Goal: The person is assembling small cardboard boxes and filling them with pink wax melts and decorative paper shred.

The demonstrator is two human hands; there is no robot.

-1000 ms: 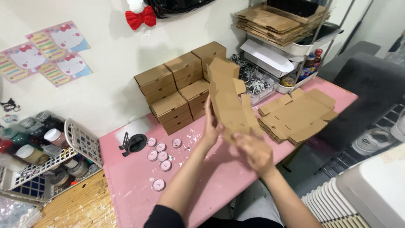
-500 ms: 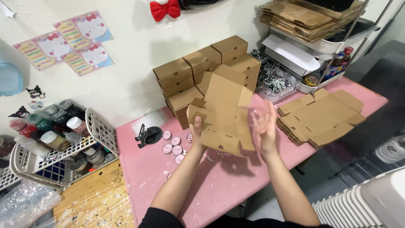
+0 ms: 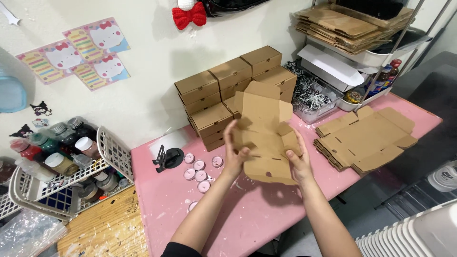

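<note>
Nearest me, my left hand [image 3: 234, 154] grips the left edge of a flat cardboard box blank [image 3: 264, 138], fingers closed around it, and my right hand [image 3: 296, 162] pinches the lower right corner, thumb over the card. The blank hangs upright in the air above the pink worktop [image 3: 247, 219], its flaps only partly folded. I judge the hold to be light, so a side flap could spring back, or the card could crease off its score line if I press unevenly. Just to the left on the worktop lie small round pink tins [image 3: 197, 171]; a dropped blank or a swinging elbow could scatter them. Right of my hands sits a stack of flat blanks [image 3: 364, 138], near the edge, which a nudge could slide off. Behind stands the pile of finished boxes [image 3: 228, 90] against the wall; a raised flap could knock the top ones
</note>
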